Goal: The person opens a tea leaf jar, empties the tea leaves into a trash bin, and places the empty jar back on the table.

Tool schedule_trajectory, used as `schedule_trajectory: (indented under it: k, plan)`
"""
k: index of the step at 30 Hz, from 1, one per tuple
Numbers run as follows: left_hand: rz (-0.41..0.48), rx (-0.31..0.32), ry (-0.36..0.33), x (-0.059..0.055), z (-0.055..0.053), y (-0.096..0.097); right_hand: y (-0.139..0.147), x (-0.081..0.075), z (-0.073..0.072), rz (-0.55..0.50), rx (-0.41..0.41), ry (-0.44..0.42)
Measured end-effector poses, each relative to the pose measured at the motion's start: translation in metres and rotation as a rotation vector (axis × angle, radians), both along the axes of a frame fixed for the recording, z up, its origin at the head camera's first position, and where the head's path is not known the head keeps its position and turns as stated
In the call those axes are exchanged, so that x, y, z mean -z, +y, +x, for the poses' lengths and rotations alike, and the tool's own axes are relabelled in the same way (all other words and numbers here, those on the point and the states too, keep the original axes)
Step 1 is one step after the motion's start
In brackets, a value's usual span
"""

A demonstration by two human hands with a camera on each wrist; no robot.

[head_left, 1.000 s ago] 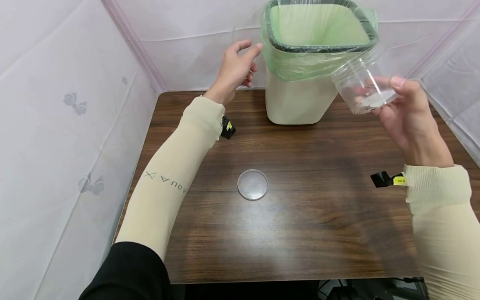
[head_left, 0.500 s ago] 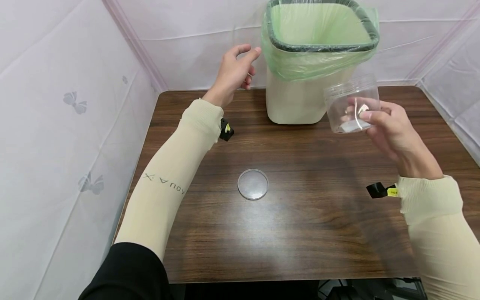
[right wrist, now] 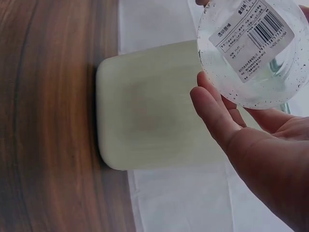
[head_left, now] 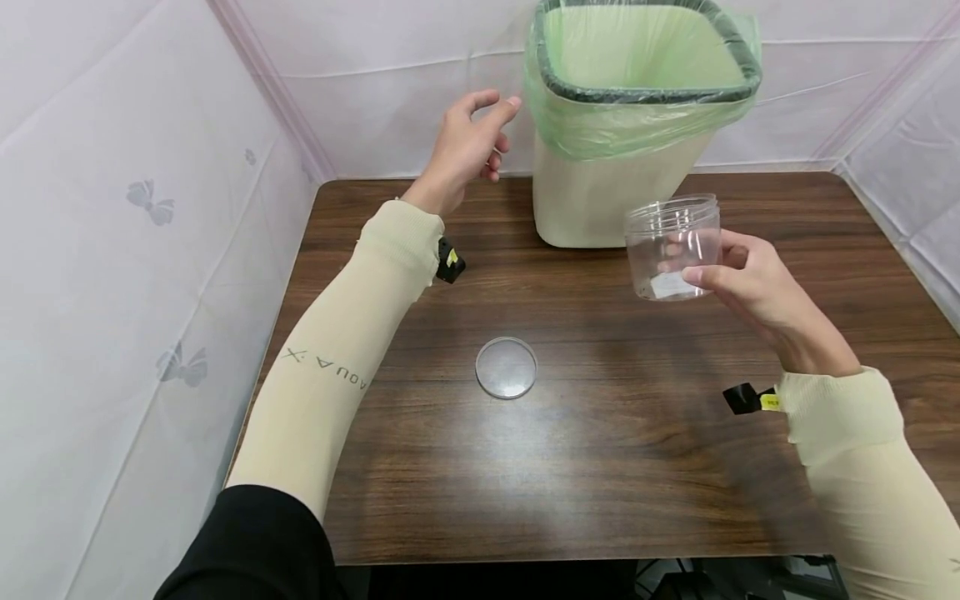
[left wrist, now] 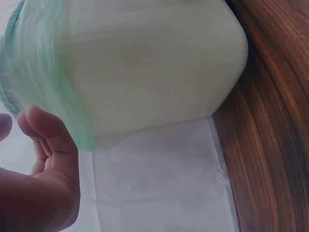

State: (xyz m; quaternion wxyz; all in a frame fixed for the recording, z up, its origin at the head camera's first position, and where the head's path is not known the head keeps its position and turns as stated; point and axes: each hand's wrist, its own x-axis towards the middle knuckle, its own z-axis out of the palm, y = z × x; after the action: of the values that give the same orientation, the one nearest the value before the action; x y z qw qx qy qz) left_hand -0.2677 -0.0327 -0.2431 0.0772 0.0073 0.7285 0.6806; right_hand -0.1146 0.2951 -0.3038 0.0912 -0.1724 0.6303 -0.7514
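My right hand (head_left: 757, 287) grips a clear plastic jar (head_left: 672, 250) by its side, thumb in front and fingers behind. The jar is held upright with its threaded mouth uncovered, in front of the bin's lower right. A white barcode label (right wrist: 253, 38) and small dark specks show on its base in the right wrist view. Beside the bin's left side, my left hand (head_left: 467, 146) hangs in the air with loosely bent fingers and nothing in them. A round clear lid (head_left: 506, 368) lies flat on the wooden table (head_left: 600, 467).
A cream trash bin (head_left: 592, 200) stands at the back of the table. Its green plastic liner (head_left: 637, 129) is folded over the rim under a dark ring (head_left: 652, 96). White sheeting (head_left: 150, 300) walls off the left, back and right sides.
My right hand has brought the jar down and to the left from beside the bin's rim, turning it from tilted to upright. The left hand has barely shifted.
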Motion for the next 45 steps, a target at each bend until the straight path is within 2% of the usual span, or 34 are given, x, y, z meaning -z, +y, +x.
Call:
schedule_trajectory:
  k: [7, 14, 20, 26, 37, 45]
  plan:
    - [-0.015, 0.012, -0.005, 0.001, 0.002, -0.001, 0.0, 0.009, 0.003, 0.048, -0.003, -0.025]
    - [-0.009, 0.025, -0.002, 0.004, 0.002, -0.002, -0.004, 0.017, 0.006, 0.2, 0.071, -0.02]
    - [-0.027, 0.037, -0.001, 0.004, 0.003, -0.002, -0.004, 0.021, 0.008, 0.252, 0.107, -0.038]
    - [-0.035, 0.049, 0.002, 0.005, 0.004, -0.002, -0.003, 0.023, 0.01, 0.303, 0.096, -0.036]
    - [-0.026, 0.055, -0.011, 0.01, 0.005, -0.003, -0.001, 0.029, 0.012, 0.571, 0.108, -0.024]
    - [-0.036, 0.066, -0.016, 0.01, 0.007, -0.002, -0.001, 0.038, 0.013, 0.636, 0.099, -0.04]
